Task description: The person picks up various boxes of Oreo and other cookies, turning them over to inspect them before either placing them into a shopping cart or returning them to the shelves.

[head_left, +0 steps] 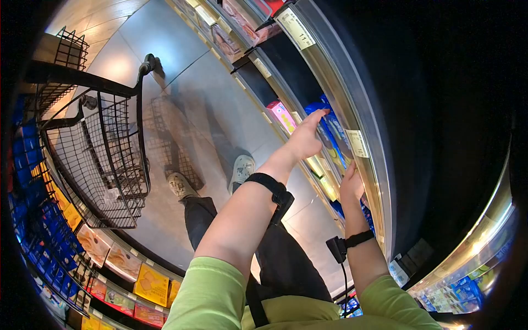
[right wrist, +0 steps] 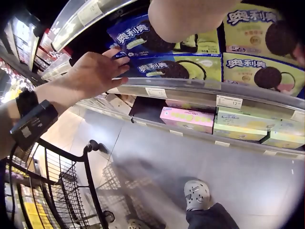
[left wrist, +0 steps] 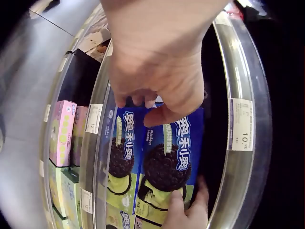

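Note:
Two blue-and-green Oreo cookie boxes (left wrist: 167,164) stand side by side on the shelf. My left hand (left wrist: 157,81) is at their blue end, its thumb over the front of one box and its fingers near the other. In the right wrist view the fingers of that left hand (right wrist: 97,71) look relaxed and spread against the box ends. Toward the green end, my right hand (left wrist: 188,212) pinches the edge of the right-hand box, thumb on its printed face. The head view shows the left hand (head_left: 308,137) and right hand (head_left: 352,187) both reaching into the shelf.
A clear shelf lip with a price tag (head_left: 356,143) runs along the front. Yellow Oreo boxes (right wrist: 252,33) stand beside the blue ones, and a pink box (right wrist: 187,119) sits a shelf lower. A black wire shopping cart (head_left: 99,148) stands on the grey floor.

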Demonstrator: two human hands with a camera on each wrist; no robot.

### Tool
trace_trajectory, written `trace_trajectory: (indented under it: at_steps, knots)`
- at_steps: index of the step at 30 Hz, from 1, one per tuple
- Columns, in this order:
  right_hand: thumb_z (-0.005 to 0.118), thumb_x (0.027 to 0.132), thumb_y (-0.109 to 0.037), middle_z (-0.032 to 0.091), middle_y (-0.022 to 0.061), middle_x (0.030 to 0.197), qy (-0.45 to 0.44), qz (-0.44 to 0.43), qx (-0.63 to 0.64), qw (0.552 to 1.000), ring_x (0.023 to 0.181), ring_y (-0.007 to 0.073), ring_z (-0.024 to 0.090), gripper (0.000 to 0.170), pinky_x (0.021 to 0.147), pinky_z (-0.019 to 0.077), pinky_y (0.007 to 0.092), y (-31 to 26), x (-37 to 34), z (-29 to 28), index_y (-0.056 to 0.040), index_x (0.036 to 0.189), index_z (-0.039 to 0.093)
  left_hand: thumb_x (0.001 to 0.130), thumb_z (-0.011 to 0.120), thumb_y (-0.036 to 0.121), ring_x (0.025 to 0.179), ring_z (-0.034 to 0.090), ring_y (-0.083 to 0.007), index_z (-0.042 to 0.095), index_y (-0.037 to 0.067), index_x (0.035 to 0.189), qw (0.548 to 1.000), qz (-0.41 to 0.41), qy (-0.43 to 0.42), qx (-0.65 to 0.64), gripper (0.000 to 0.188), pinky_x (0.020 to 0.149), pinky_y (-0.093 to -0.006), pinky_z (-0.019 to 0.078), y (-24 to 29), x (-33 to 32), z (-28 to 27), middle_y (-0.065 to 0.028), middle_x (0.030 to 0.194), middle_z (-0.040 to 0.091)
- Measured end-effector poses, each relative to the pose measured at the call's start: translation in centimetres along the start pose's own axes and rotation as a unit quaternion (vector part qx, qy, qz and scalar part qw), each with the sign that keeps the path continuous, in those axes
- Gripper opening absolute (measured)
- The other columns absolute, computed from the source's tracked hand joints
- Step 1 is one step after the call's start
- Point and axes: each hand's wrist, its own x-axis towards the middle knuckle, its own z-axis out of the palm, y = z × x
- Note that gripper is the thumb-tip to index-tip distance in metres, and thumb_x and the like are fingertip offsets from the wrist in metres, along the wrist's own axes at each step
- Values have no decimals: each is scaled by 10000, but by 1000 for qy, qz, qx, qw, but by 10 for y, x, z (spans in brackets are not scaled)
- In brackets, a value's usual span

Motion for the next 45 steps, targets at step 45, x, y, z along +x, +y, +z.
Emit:
trace_trajectory:
  at_steps: [45]
  knots:
    - [579,819,-112,589,72,1123,-160,-547,189,800,1156,256,507,296,1096,183,583,-345,-220,-237,-100,1114,594,704,651,-35,892,614,-284,648,62,926,733,142,529,403,242,798,-373,485,272,-592,-225,-93,924,654]
